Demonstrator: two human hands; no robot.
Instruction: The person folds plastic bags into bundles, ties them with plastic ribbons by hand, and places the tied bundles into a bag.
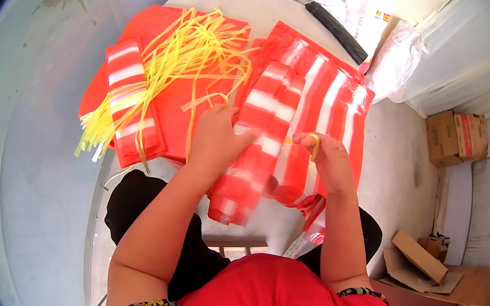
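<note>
Red shirt, edge of striped bundle, seemingly open floor rightward

Near the centre, the left hand, thumb and fingers apart, is at a striped bundle; the right hand pinches 1 yellow strip. Yellow ribbons lie upper left, 1 black bar upper right.

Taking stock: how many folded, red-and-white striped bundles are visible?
3 distinguishable: left bundle, partly under thin yellow strips; middle bundle, beside the left hand; broader right bundle, beyond the right hand. More may be hidden beneath.
</note>
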